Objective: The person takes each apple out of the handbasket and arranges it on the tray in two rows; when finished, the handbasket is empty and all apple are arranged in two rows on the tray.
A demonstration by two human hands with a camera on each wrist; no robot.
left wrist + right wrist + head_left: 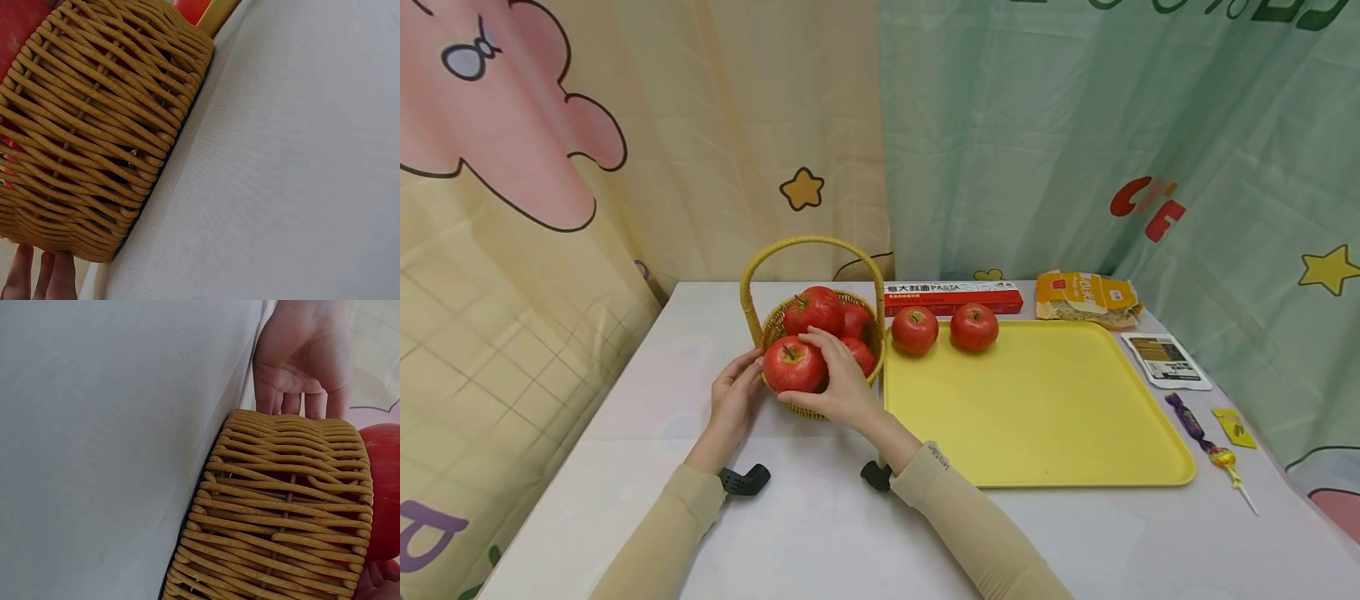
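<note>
A yellow wicker basket (807,412) with a tall arched handle stands on the table, holding several red apples. At its front rim my right hand (841,385) grips a large red apple (790,367), thumb on the near side and fingers over the far side. My left hand (734,400) touches the basket's left side with its fingers fairly straight. In the right wrist view the left hand (303,356) reaches the woven wall (287,506). The left wrist view shows fingertips (62,275) against the basket (94,119). Two more apples (915,331) (974,327) sit on the yellow tray's back edge.
Right of the basket lies the yellow tray (1037,417). Behind it are a red and white pasta box (955,299) and an orange food bag (1086,298). Along the right edge lie a white packet (1167,362), a purple candy (1186,417), a lollipop (1223,458) and a yellow sachet (1234,427).
</note>
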